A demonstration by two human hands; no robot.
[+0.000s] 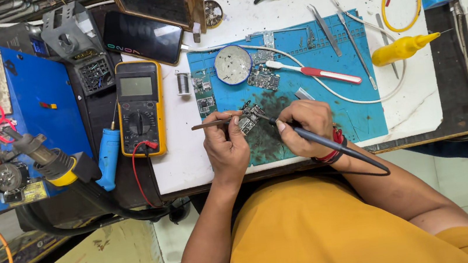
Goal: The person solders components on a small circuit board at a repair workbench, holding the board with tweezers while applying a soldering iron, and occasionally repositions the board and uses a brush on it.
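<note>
We judge the step in hand to be soldering on a small circuit board [249, 118], which lies on the blue mat [361, 117] on the worktop [179, 167], its long axis running diagonally toward upper right. Our left hand [225, 144] is clenched on tweezers [210, 125] lying level, tips on the board; our right hand [304, 126] grips a soldering iron [329, 145], tip pointing upper left onto the board. Any next move calls for steady tips, in our judgement.

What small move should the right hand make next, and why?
Probably ease the soldering iron tip a touch along the small circuit board. The right hand already has the tip at the board, and the left hand steadies it with tweezers.
</note>
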